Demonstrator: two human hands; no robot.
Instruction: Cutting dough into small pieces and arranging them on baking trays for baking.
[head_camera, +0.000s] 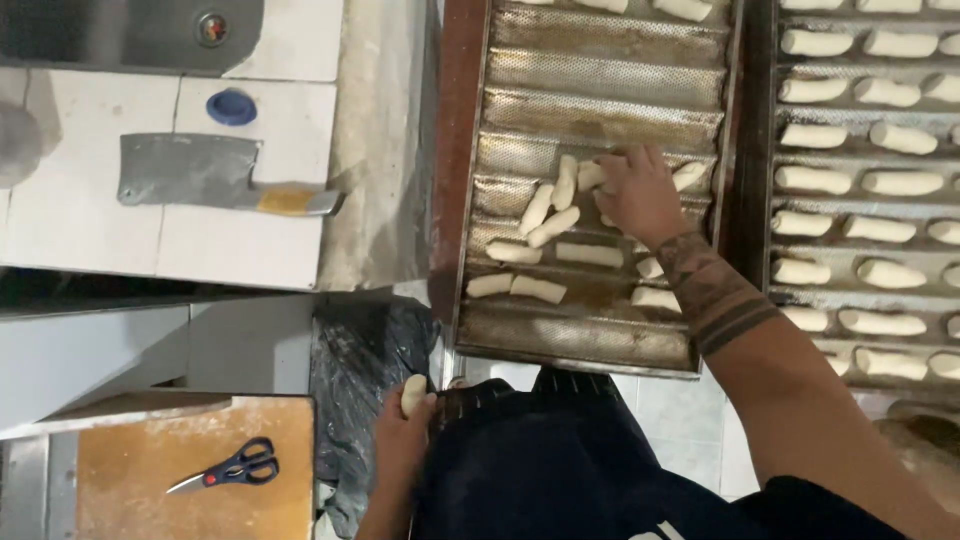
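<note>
On the perforated, channelled baking tray (600, 85) ahead of the person, the right hand (640, 195) lies among a loose cluster of short dough pieces (552, 225), fingers spread and bent over the pieces near the tray's middle channels. Whether the fingers actually pinch a piece cannot be told, since the hand covers what lies under it. The left hand (405, 425) hangs low beside the dark apron (540, 450), closed around a single dough piece (414, 393) whose pale end shows above the fingers.

Progress, judged from layout:
- The neighbouring tray (870, 180) to the right carries dough rolls in even rows, one after another along each channel; it appears fully loaded.
- The near tray is only partly served. Its pieces lie at mixed angles in the middle and lower channels, several crossing the ridges rather than sitting lengthwise in a groove.
- The upper channels of this tray are mostly bare; a few pieces show at the far edge only.
- Remaining work, as a judgement: straightening the scattered pieces into the channels and filling the bare rows, including the piece held in the left hand.

At left, a cleaver (210, 175) and a blue lid (231, 106) rest on the tiled bench (250, 250). Scissors (232, 468) lie on a floured wooden board (200, 500), beside a black plastic bag (360, 350).
</note>
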